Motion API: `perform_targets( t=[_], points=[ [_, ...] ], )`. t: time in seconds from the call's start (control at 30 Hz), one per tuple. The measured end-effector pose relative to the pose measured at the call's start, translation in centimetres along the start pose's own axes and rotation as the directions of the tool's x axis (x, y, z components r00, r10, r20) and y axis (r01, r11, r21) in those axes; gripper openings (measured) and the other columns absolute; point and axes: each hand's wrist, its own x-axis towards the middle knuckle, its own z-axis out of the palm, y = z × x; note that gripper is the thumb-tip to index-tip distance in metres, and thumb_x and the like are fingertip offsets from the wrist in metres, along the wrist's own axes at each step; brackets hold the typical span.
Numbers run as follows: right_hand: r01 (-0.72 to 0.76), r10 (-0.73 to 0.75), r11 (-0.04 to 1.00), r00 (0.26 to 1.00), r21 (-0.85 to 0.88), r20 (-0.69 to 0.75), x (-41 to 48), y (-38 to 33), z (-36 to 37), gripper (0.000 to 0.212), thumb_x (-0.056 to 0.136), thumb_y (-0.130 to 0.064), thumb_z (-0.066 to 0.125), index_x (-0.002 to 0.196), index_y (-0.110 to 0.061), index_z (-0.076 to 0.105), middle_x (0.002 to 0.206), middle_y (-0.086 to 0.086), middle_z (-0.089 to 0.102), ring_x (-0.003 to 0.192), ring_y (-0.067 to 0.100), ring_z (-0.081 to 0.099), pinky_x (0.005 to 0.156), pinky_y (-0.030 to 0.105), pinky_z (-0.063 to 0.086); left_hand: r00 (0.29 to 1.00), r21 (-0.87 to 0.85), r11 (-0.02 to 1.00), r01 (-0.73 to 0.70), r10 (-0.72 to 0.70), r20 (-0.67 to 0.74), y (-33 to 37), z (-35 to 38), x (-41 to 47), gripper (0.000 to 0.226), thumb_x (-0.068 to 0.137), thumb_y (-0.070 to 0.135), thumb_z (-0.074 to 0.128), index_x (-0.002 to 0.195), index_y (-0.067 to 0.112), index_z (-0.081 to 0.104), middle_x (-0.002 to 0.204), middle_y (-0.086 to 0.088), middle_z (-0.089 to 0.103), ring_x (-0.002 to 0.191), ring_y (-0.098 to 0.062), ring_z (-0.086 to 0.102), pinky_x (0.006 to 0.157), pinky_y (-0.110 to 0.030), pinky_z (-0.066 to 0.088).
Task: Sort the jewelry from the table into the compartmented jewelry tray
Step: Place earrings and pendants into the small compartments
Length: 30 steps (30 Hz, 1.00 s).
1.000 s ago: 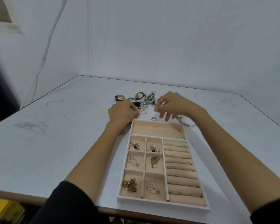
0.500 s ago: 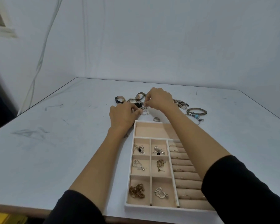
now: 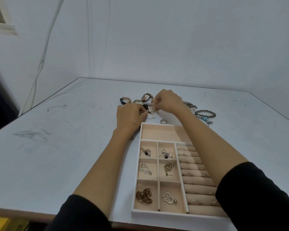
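Head view: left hand and right hand are both pinching a pale beaded chain, fingers curled. They are probably teasing it out of the tangled pile just beyond the jewelry tray. The tray's wide far compartment is sitting empty, likely for bigger pieces. A ring, bracelets to the right and watches at far left are waiting on the table.

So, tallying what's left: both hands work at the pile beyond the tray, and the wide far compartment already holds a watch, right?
Not quite: the head view shows the wide far compartment empty; the watches lie on the table beyond it, where left hand and right hand handle a pale chain.
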Motion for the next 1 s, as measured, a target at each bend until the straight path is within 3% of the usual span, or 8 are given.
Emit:
perform_targets(
  t=[0.1, 0.23, 0.4, 0.6, 0.8, 0.9, 1.0],
  points=[
    [0.003, 0.001, 0.996, 0.999, 0.094, -0.037, -0.3, 0.5, -0.8, 0.011, 0.076, -0.013, 0.073, 0.079, -0.023, 0.072, 0.083, -0.005, 0.069, 0.077, 0.014, 0.06, 0.075, 0.031, 0.051, 1.0, -0.025, 1.0, 0.0, 0.0, -0.004, 0.0, -0.1, 0.1, 0.015, 0.087, 0.024, 0.056, 0.091, 0.022, 0.071, 0.079, 0.008, 0.056, 0.09, -0.02, 0.056, 0.084, -0.035, 0.031],
    [0.024, -0.014, 0.981, 0.998, 0.194, -0.054, -0.9, 1.2, -1.6, 0.012, 0.075, -0.017, 0.075, 0.071, -0.026, 0.069, 0.077, -0.001, 0.072, 0.067, 0.017, 0.069, 0.066, 0.03, 0.053, 1.0, -0.038, 0.999, -0.024, 0.024, -0.009, 0.2, -0.3, 0.2, 0.015, 0.089, 0.026, 0.053, 0.091, 0.021, 0.067, 0.089, 0.006, 0.063, 0.092, -0.02, 0.054, 0.081, -0.034, 0.031],
    [0.059, -0.032, 0.961, 0.994, 0.272, -0.103, -2.4, 2.2, -2.6, 0.011, 0.076, -0.017, 0.073, 0.071, -0.026, 0.069, 0.064, -0.004, 0.07, 0.058, 0.016, 0.069, 0.061, 0.028, 0.051, 0.996, -0.112, 0.993, -0.046, 0.038, -0.075, 0.3, -0.8, 0.5, 0.016, 0.096, 0.032, 0.047, 0.095, 0.022, 0.06, 0.086, 0.008, 0.067, 0.089, -0.019, 0.057, 0.084, -0.035, 0.031],
    [0.092, -0.021, 0.871, 0.988, 0.482, -0.151, -6.0, 4.0, -2.8, 0.006, 0.079, -0.006, 0.074, 0.085, -0.008, 0.074, 0.057, -0.002, 0.066, 0.048, 0.013, 0.061, 0.043, 0.02, 0.044, 0.991, -0.24, 0.97, -0.047, 0.015, -0.132, 0.3, -2.2, 0.5, 0.016, 0.096, 0.033, 0.052, 0.096, 0.021, 0.061, 0.086, 0.011, 0.06, 0.077, -0.014, 0.053, 0.089, -0.04, 0.041],
    [0.075, 0.016, 0.71, 0.992, 0.7, -0.123, -9.1, 5.1, -2.9, 0.01, 0.079, 0.0, 0.074, 0.087, -0.005, 0.073, 0.067, 0.012, 0.068, 0.05, 0.015, 0.061, 0.046, 0.023, 0.05, 0.996, -0.398, 0.917, 0.004, -0.038, -0.076, 0.5, -2.8, 0.2, 0.011, 0.093, 0.034, 0.058, 0.093, 0.024, 0.062, 0.092, 0.004, 0.066, 0.084, -0.017, 0.059, 0.083, -0.04, 0.049],
    [0.093, -0.01, 0.699, 0.993, 0.709, -0.121, -10.2, 5.0, -3.4, 0.012, 0.078, 0.001, 0.074, 0.09, 0.0, 0.073, 0.069, 0.017, 0.068, 0.049, 0.014, 0.061, 0.047, 0.02, 0.048, 0.999, -0.496, 0.868, 0.023, -0.041, -0.024, 0.7, -3.5, -0.1, 0.013, 0.091, 0.032, 0.062, 0.093, 0.02, 0.067, 0.094, -0.002, 0.07, 0.089, -0.02, 0.063, 0.087, -0.04, 0.05],
    [0.137, -0.103, 0.725, 0.991, 0.675, -0.09, -11.2, 4.5, -4.4, 0.013, 0.077, 0.0, 0.075, 0.089, 0.003, 0.074, 0.071, 0.017, 0.07, 0.05, 0.015, 0.059, 0.05, 0.021, 0.047, 1.0, -0.594, 0.805, 0.013, -0.01, 0.008, 1.2, -4.4, -0.7, 0.012, 0.09, 0.026, 0.066, 0.093, 0.015, 0.069, 0.087, -0.001, 0.069, 0.08, -0.01, 0.062, 0.087, -0.032, 0.051]
  ],
)
